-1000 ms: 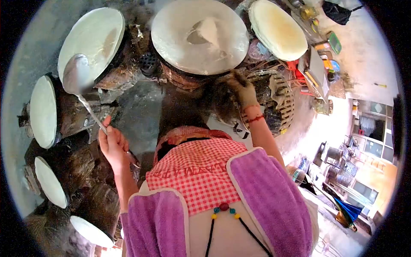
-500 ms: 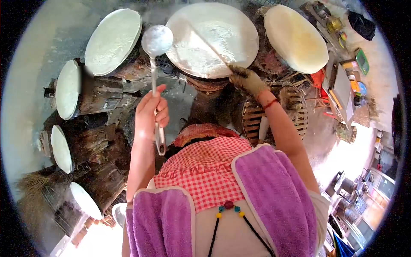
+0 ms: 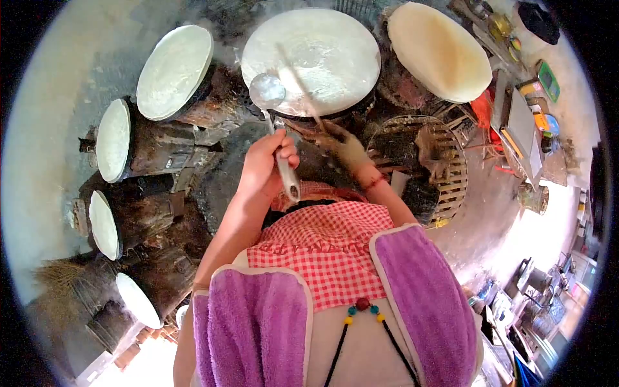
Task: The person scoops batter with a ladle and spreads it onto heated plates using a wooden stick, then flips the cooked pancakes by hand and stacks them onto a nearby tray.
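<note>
My left hand (image 3: 265, 160) is closed around the handle of a metal ladle (image 3: 267, 91). The ladle's bowl, coated in something pale, hangs over the near left edge of a large round griddle (image 3: 348, 48) covered with a white layer of batter. My right hand (image 3: 345, 151), in a worn glove and smeared by motion, grips a long thin stick (image 3: 296, 80). That stick slants up and left across the white surface; blur hides whether it touches.
A griddle with a browner sheet (image 3: 442, 55) stands at the right. Several white-topped round griddles, one of them (image 3: 174, 71), curve down the left side. A slatted round basket (image 3: 451, 193) sits below my right forearm, and boards (image 3: 516, 122) lean farther right.
The ladle has come right and lower, now overlapping the griddle's near edge. My right hand has moved left and down toward my body, bringing the stick with it. My view has shifted slightly.
</note>
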Available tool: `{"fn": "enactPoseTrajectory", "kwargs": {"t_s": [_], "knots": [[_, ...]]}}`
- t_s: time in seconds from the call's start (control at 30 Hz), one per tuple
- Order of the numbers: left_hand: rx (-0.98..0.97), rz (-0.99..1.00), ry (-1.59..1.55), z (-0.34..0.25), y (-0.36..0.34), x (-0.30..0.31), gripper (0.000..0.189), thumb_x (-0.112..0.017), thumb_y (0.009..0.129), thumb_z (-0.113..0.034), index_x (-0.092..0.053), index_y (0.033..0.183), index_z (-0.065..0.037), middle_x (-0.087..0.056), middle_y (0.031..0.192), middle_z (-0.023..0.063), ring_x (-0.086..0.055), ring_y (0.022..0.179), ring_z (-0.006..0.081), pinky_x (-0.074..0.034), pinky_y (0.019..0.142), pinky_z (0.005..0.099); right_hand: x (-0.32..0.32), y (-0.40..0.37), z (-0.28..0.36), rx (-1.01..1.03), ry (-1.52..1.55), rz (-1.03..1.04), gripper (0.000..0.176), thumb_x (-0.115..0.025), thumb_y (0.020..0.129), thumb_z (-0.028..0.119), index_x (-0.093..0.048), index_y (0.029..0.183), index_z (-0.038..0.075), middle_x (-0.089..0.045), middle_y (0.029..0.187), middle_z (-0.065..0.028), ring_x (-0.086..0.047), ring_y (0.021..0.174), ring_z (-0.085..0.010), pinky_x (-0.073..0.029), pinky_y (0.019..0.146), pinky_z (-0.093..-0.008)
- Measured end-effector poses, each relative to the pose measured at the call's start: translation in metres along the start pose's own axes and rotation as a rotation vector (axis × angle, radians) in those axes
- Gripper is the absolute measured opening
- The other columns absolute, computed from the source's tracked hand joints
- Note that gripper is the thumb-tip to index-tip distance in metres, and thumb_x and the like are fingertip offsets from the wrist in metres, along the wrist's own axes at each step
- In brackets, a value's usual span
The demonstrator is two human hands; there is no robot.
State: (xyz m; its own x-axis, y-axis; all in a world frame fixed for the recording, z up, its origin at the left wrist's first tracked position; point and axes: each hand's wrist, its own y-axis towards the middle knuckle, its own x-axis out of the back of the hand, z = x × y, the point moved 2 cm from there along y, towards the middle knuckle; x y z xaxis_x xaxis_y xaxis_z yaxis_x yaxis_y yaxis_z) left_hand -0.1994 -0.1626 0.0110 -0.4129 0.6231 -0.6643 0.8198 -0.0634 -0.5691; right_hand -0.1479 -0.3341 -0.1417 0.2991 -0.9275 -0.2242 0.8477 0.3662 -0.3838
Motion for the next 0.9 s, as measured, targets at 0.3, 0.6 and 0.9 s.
{"fn": "enactPoseTrajectory", "kwargs": {"t_s": [0.3,0.6,0.9], "knots": [[0.371,0.313,-1.032,-0.045,-0.038,-0.001,0.037,-0.03,0.102,-0.019,-0.034,0.131,0.004,-0.036,0.068,0.0012,-0.036,0.049,0.0118,-0.037,0.044,0.0262,0.035,-0.037,0.078,0.007,0.111,-0.167,0.045,-0.066,0.085,0.012,-0.053,0.127,0.002,-0.064,0.108,-0.0073,-0.06,0.088,-0.0125,-0.05,0.074,-0.0279],[0.032,0.292,-0.687,-0.072,-0.091,0.055,0.04,-0.036,0.101,-0.018,-0.034,0.133,0.005,-0.034,0.069,-0.0005,-0.032,0.048,0.0069,-0.028,0.036,0.0222,-0.016,-0.01,0.065,0.099,-0.695,0.057,0.048,-0.07,0.082,0.025,-0.057,0.124,0.005,-0.059,0.123,-0.0098,-0.054,0.113,-0.0167,-0.04,0.097,-0.0305],[-0.52,0.31,-0.529,-0.132,-0.191,0.176,0.044,-0.037,0.1,-0.017,-0.028,0.138,0.005,-0.035,0.067,0.0,-0.03,0.042,0.0053,-0.027,0.031,0.0203,-0.034,-0.014,0.012,0.154,-0.423,-0.068,0.056,-0.071,0.078,0.004,-0.052,0.13,0.006,-0.054,0.131,-0.0078,-0.052,0.114,-0.0175,-0.04,0.098,-0.0281]]}}
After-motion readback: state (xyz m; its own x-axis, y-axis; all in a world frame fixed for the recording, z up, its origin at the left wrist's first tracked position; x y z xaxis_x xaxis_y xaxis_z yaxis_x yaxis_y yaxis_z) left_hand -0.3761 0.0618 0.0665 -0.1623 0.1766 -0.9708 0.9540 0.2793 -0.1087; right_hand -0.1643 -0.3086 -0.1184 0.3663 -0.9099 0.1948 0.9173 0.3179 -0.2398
